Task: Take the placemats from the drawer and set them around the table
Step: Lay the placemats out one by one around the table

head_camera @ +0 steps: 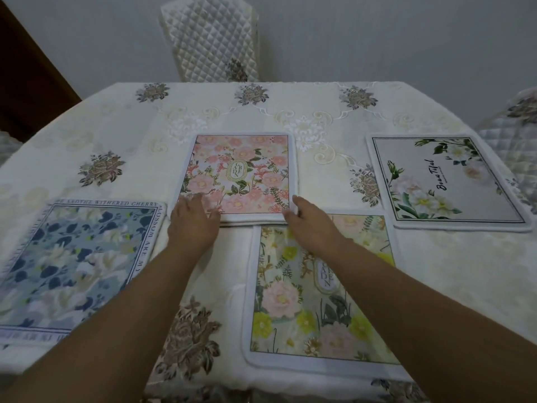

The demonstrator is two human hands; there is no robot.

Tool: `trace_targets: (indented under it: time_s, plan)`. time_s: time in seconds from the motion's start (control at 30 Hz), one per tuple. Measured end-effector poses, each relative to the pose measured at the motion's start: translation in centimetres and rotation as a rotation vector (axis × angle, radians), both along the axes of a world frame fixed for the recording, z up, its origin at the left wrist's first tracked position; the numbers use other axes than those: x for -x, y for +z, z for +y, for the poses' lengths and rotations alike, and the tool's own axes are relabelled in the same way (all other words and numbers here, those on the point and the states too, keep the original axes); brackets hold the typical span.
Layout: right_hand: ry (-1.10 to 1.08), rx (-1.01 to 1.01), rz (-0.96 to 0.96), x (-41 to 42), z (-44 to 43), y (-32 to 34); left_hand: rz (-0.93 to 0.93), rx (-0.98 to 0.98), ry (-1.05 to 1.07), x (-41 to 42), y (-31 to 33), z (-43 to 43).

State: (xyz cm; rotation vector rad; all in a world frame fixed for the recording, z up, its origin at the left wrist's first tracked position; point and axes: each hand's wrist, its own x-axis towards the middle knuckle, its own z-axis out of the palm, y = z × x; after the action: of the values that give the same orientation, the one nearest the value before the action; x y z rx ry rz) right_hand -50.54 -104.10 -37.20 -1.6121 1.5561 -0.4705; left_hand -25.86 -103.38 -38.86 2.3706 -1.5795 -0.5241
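Several placemats lie on the cloth-covered table (116, 126). A pink floral placemat (241, 170) sits in the middle. My left hand (193, 225) rests on its near left corner and my right hand (308, 225) on its near right corner, fingers spread flat. A blue floral placemat (72, 263) lies near left. A yellow and pink floral placemat (296, 309) lies near right, partly under my right forearm, and its far edge meets the pink one. A grey placemat with white flowers (447, 181) lies far right.
A quilted chair (209, 39) stands at the far side of the table. Another quilted chair (517, 135) is at the right edge. A dark wooden door or cabinet (26, 82) is at the left. The tablecloth has embroidered flowers.
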Motion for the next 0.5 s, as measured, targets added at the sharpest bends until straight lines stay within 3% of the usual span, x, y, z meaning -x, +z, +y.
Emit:
trace_targets:
  time_s: [0.13,0.33,0.43,0.5]
  plan:
    - [-0.200,0.016,-0.018,-2.2,-1.4,-0.1,-0.016,-0.064,0.048,-2.9,-0.1,-1.7]
    - [-0.459,0.078,-0.198,-2.7,-2.6,-0.4,-0.003,0.109,0.126,-5.1,1.0,-2.4]
    - [-0.472,0.064,-0.247,-2.7,-3.1,-0.2,0.210,0.201,0.133,-5.9,2.1,-2.5]
    - [-0.393,0.028,-0.198,-2.7,-3.2,0.2,0.337,0.160,0.084,-6.0,2.6,-2.8]
